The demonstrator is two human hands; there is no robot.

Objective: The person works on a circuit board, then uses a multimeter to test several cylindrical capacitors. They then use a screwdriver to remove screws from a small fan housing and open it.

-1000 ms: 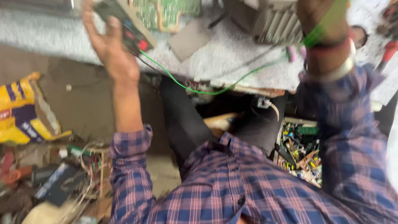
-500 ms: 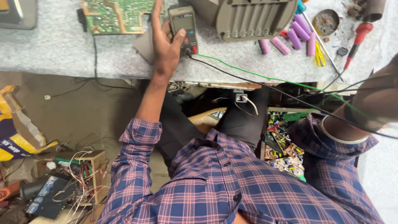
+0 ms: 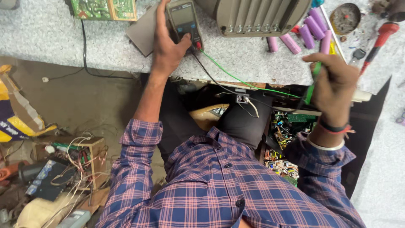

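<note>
Left hand (image 3: 168,46) is wrapped around a grey multimeter (image 3: 184,22) sitting on the speckled grey desk (image 3: 50,40), fingers curled along its left edge and the thumb pressing up against the bottom near the red jack. A green wire (image 3: 236,80) and a black wire (image 3: 211,78) run out of the meter's bottom end, over the front edge of the desk and off toward the right.

Right hand (image 3: 333,82) is held up off the desk, fingers pressed together in a loose fist pinching a green probe (image 3: 312,86) that pokes out below the knuckles. Can't tell if a second probe is in there too.

Stuff around it: a ribbed grey plastic casing (image 3: 257,17) is just right of the meter, sort of crowding it. Past that is a bunch of pinkish-purple cylindrical cells (image 3: 301,36) lying loose, a round tin lid (image 3: 345,17), and a red-handled screwdriver (image 3: 377,40) near the right edge. A green circuit board (image 3: 103,8) sits top left, and a flat brown card (image 3: 141,36) lies partly under the meter and the hand.

Down on the floor to the left there's a yellow and blue bag (image 3: 14,116), crumpled, and a small wooden box (image 3: 71,156) stuffed with tangled wires. Under the desk, by the knees, an open crate of mixed electronic parts (image 3: 287,135).
</note>
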